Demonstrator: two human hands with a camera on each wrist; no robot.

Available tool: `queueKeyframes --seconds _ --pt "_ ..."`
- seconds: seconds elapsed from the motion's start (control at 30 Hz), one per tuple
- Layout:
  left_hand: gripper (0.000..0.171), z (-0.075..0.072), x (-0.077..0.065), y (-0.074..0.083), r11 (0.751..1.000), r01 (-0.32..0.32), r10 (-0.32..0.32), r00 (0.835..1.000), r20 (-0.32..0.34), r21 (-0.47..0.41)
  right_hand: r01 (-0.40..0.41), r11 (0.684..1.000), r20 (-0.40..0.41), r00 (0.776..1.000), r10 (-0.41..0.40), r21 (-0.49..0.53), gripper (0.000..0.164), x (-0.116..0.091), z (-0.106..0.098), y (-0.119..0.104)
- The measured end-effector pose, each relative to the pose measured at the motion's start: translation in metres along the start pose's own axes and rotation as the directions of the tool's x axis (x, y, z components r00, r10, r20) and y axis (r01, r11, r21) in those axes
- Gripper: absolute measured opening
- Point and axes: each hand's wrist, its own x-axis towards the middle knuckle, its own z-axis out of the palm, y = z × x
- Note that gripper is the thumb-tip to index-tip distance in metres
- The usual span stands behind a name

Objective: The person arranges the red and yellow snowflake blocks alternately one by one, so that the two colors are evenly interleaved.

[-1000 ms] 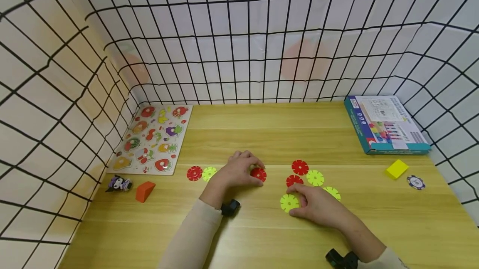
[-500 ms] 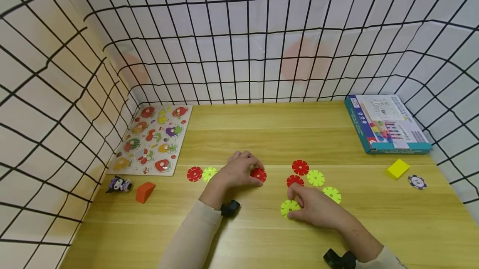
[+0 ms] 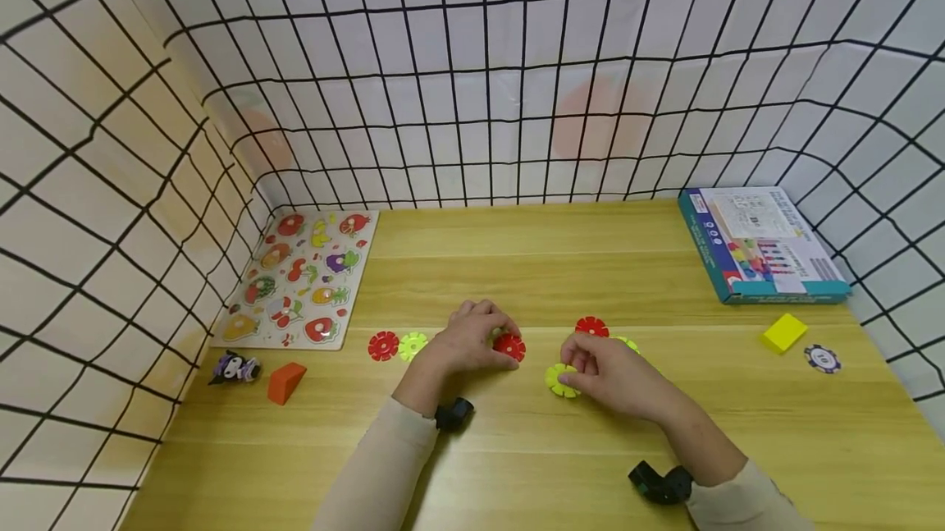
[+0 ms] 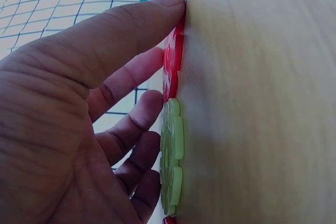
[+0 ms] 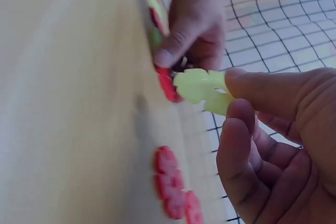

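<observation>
A row of notched plastic discs, alternating red and yellow-green, lies flat on the table. My left hand (image 3: 472, 340) covers part of it, thumb and index finger holding the edges of the red disc (image 3: 511, 348) at the row's right end. In the left wrist view a yellow-green disc (image 4: 172, 156) lies beneath the curled fingers. My right hand (image 3: 620, 377) pinches a yellow-green notched disc (image 5: 202, 90) between thumb and index finger, raised and tilted just right of that red disc. Beyond the right hand lie a red disc (image 3: 591, 326) and a partly hidden yellow-green disc (image 3: 628, 343).
A fruit puzzle board (image 3: 303, 281) lies back left, with a small figurine (image 3: 235, 367) and an orange block (image 3: 285, 382) before it. At right are a flat box (image 3: 764, 245), a yellow block (image 3: 784, 333) and a poker chip (image 3: 823, 359). Black wire mesh (image 3: 485, 96) encloses the table.
My right hand first drew the yellow-green disc slightly nearer, then lifted it and moved it up and left toward the row. The left hand stays in place on the red disc.
</observation>
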Motion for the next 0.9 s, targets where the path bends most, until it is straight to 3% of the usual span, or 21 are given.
queueKeyframes --seconds 0.37,0.63,0.9 --pt "0.039 0.000 0.000 -0.001 1.000 0.000 -0.001 1.000 -0.003 -0.009 -0.086 0.994 -0.135 0.988 0.076 -0.068 0.022 0.041 -0.015 -0.007" --pt "0.039 0.000 0.001 0.000 1.000 -0.001 0.001 1.000 0.002 -0.003 -0.171 0.978 -0.101 0.982 0.160 -0.118 0.023 0.059 -0.003 0.003" --pt "0.039 -0.001 0.000 0.000 1.000 0.009 -0.009 1.000 0.001 -0.005 -0.137 0.974 -0.084 0.989 0.124 -0.179 0.022 0.058 0.002 0.006"
